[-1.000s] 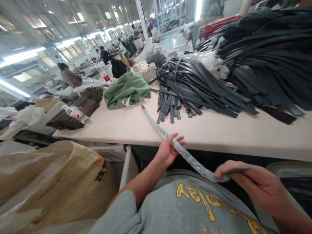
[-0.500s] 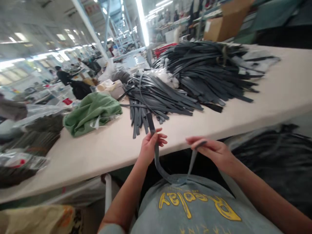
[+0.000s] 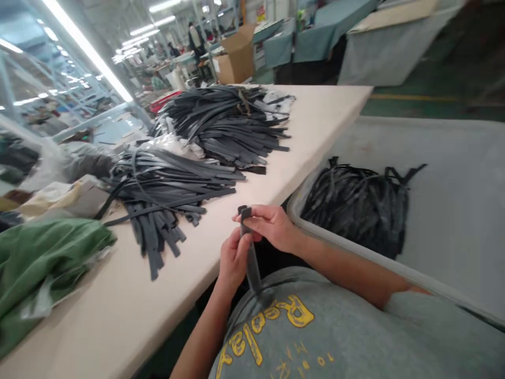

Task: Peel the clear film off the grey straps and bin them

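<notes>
A long dark grey fabric strip (image 3: 253, 268) is doubled over, its two ends together near the table's front edge. My right hand (image 3: 274, 227) pinches the ends at the top between thumb and fingers. Just below, my left hand (image 3: 235, 258) is closed round the same strip, its thumb lying along it. The looped part hangs down against the grey shirt. Beyond my hands, a tied bundle of similar grey strips (image 3: 173, 181) lies on the table, cut ends pointing toward me. A larger heap of strips (image 3: 224, 123) lies behind it.
The pale table (image 3: 315, 121) runs diagonally past my left side. At right stands a large whitish bin (image 3: 445, 210) with a pile of dark strips (image 3: 359, 205) inside. Green cloth (image 3: 51, 258) lies at left; a cardboard box (image 3: 236, 58) stands behind the table.
My right hand has come over to my left, bringing the strip's two ends together. The view has swung right, so the whitish bin with its dark strips now shows.
</notes>
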Tool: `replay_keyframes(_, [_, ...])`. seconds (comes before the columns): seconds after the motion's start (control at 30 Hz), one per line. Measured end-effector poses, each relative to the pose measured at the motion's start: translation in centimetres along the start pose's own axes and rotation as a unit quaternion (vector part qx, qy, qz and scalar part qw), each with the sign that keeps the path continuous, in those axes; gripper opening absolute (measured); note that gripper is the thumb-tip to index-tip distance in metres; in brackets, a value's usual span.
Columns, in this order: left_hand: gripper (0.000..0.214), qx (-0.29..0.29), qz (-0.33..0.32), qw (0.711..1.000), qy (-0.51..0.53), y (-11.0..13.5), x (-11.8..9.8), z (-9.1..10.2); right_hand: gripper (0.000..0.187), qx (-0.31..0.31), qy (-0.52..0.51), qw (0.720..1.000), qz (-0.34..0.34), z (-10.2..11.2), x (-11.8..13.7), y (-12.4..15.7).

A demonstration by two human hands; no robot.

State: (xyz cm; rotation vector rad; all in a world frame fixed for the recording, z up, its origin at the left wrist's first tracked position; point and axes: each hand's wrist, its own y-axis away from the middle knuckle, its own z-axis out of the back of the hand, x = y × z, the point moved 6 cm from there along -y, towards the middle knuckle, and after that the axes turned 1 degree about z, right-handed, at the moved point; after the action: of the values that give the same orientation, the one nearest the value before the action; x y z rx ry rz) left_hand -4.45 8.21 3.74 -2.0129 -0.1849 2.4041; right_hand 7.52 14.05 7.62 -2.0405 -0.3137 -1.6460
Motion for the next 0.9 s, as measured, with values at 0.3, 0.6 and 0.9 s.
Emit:
replay_keyframes(0.3, [0.029,0.215,0.038,0.975,-0.048,2.6,4.1,-8.6,0.034,-0.095,-0.01,0.995,0.0,8.0,0.1,4.7])
replay_keyframes(0.6, [0.053,0.167,0.149,0.972,-0.075,2.9,9.5,-7.3,0.022,-0.287,0.334,0.895,0.07,25.2,5.0,10.4])
replay_keyframes(0.9, [0.07,0.096,0.284,0.953,-0.031,6.2,14.7,-1.0,0.026,-0.271,0.592,0.712,-0.262,39.2,3.1,16.5])
